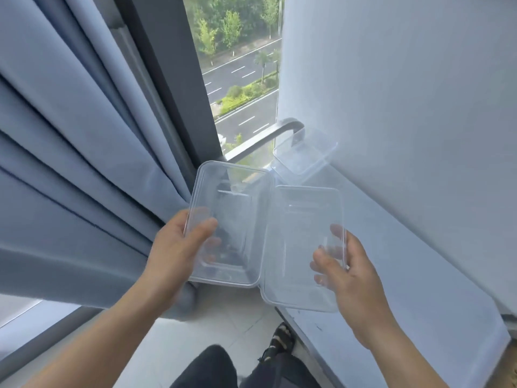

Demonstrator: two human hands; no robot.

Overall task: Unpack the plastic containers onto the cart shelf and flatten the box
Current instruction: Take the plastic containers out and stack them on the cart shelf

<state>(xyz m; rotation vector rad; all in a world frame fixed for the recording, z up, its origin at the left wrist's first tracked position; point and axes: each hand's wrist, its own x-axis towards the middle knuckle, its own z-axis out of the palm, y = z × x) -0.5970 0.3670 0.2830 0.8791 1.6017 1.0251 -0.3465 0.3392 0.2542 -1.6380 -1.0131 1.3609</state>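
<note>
Presently, container A [226, 222] is gripped by L hand [179, 247], container B [302, 247] by R hand [344, 273], 3rd container [305, 154] seen at 1 o'clock; box-flattening judged pending.

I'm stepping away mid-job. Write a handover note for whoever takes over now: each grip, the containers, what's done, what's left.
Left grip holds a clear container by its left rim.
Right grip holds a second container by its right rim.
A third container lies on the white surface beside the grey handle.
Done: one container set down.
Left: set down the two held; box out of view, flattening unconfirmed.
</note>
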